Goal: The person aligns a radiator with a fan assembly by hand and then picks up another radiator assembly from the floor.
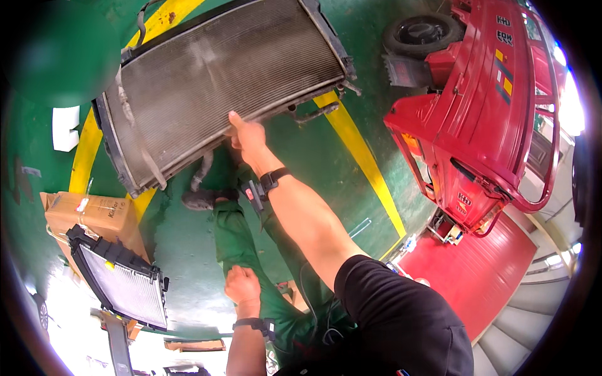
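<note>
A large, dusty radiator [219, 75] with dark side tanks and a grimy finned core is held up at a tilt in front of me. My right hand [249, 139] grips its lower edge near the middle, thumb over the finned face and the other fingers hidden behind. Bent hoses and a pipe stub hang from that edge. My left hand [243, 285] is closed in a fist by my green-trousered leg [241, 241], and nothing shows in it.
At left, a cleaner radiator [122, 279] leans by a cardboard box [94, 216]. A red cargo tricycle [476, 119] stands at right, its spare-looking wheel [421, 32] at the top. Yellow lines [367, 163] cross the green floor.
</note>
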